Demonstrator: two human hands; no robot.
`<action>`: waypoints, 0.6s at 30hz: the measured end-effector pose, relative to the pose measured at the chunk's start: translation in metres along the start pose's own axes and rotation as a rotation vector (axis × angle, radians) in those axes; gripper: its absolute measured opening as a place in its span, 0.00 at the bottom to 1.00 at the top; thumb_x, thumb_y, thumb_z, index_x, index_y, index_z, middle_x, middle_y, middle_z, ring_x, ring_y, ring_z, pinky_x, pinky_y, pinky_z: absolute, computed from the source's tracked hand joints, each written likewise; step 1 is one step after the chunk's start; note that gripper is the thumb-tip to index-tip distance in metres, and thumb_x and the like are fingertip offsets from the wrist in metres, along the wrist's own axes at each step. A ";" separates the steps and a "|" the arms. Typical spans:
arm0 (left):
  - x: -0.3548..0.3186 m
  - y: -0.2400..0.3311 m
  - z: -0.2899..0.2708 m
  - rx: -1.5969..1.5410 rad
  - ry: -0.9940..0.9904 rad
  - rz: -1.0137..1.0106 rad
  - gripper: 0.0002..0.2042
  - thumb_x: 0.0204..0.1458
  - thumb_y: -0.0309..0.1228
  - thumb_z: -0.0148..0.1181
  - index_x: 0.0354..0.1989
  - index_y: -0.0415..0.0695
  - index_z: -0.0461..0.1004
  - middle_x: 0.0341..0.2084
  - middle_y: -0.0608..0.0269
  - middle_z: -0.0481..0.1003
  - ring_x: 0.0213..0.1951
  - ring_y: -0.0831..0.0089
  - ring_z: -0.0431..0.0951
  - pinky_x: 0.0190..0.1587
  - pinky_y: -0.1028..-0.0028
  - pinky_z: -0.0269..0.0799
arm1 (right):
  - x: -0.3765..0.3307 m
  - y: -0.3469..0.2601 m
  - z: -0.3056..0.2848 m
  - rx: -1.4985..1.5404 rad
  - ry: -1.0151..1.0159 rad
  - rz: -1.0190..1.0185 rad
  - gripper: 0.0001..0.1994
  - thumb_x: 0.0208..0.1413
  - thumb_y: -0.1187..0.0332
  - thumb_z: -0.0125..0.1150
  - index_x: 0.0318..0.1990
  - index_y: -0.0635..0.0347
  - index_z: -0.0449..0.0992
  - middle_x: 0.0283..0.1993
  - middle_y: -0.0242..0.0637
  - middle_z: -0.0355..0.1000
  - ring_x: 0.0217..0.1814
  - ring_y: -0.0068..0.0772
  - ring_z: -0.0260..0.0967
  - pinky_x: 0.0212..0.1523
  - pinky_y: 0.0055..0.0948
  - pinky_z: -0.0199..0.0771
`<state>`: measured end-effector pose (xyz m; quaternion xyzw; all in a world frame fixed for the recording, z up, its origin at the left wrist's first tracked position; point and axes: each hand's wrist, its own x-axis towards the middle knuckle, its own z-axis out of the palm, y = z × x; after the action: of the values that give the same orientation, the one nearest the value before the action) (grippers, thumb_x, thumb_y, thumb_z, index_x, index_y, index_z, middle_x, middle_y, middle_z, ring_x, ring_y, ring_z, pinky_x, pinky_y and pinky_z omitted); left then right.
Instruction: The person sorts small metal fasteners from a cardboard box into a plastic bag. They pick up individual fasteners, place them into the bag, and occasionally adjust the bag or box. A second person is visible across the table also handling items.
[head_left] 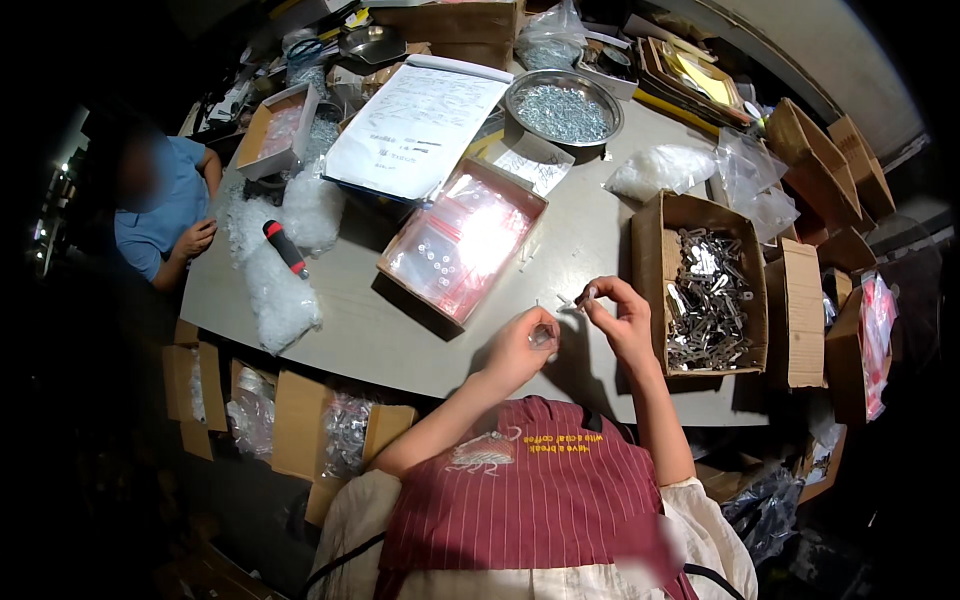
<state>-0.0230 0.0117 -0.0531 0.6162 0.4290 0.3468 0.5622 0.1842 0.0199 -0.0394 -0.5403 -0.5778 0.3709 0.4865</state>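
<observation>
in the head view, the person's two hands are close together but apart over the near edge of a pale grey worktop (355,315). the left hand (518,350) is curled, its fingers closed around a small, shiny, clear-looking thing (541,337) that is too small to identify. the right hand (622,320) is raised slightly farther out, thumb and fingertips pinched together on a small, thin, whitish piece (566,302) pointing toward the left hand.

to the right of the right hand stands an open brown cardboard box (648,265) filled with loose silvery metal clips (708,300). beyond the left hand, a shallow brown cardboard tray (420,303) holds clear plastic bags with red edges (485,225), small whitish rings (435,260) lying on them. a white written-on paper pad (415,130) lies behind it, beside a round steel bowl (614,122) of small silvery parts. farther left, a red-and-black handled tool (286,249) rests on clear bags of white pieces (275,295). a co-worker in a blue top (165,215) is at the worktop's left end.
</observation>
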 end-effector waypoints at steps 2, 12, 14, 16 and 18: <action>0.006 0.004 0.011 -0.110 -0.054 0.013 0.10 0.51 0.20 0.65 0.40 0.40 0.71 0.33 0.63 0.78 0.37 0.74 0.79 0.42 0.73 0.74 | -0.014 -0.020 -0.001 0.160 -0.070 -0.068 0.06 0.54 0.77 0.63 0.39 0.66 0.77 0.43 0.38 0.76 0.50 0.32 0.72 0.56 0.34 0.69; 0.006 -0.002 0.021 -0.192 -0.084 0.058 0.15 0.53 0.22 0.65 0.48 0.40 0.73 0.41 0.64 0.77 0.48 0.75 0.77 0.50 0.75 0.72 | -0.030 -0.050 -0.023 -0.267 -0.041 -0.348 0.15 0.49 0.75 0.65 0.47 0.64 0.79 0.53 0.44 0.77 0.60 0.45 0.71 0.63 0.41 0.67; 0.004 -0.002 0.017 -0.071 -0.044 0.129 0.14 0.52 0.22 0.66 0.47 0.41 0.74 0.41 0.62 0.78 0.49 0.72 0.78 0.51 0.73 0.72 | -0.024 -0.045 -0.041 -0.256 0.101 -0.264 0.15 0.49 0.77 0.62 0.47 0.66 0.79 0.52 0.45 0.77 0.58 0.43 0.73 0.61 0.38 0.70; 0.001 -0.001 0.013 -0.037 -0.020 0.108 0.13 0.52 0.23 0.67 0.45 0.40 0.74 0.41 0.60 0.80 0.49 0.70 0.80 0.53 0.71 0.72 | -0.001 -0.038 -0.073 -0.365 0.254 -0.312 0.16 0.50 0.81 0.56 0.47 0.63 0.79 0.49 0.42 0.78 0.51 0.39 0.77 0.53 0.32 0.75; -0.002 0.008 0.009 0.001 -0.015 0.086 0.13 0.52 0.23 0.67 0.45 0.40 0.74 0.40 0.60 0.80 0.48 0.70 0.80 0.53 0.71 0.72 | 0.021 -0.018 -0.111 -0.391 0.375 -0.136 0.15 0.50 0.80 0.56 0.46 0.61 0.79 0.47 0.41 0.77 0.46 0.38 0.77 0.49 0.33 0.76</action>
<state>-0.0141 0.0065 -0.0461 0.6371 0.3980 0.3657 0.5495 0.2875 0.0272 0.0094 -0.6433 -0.5732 0.1123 0.4950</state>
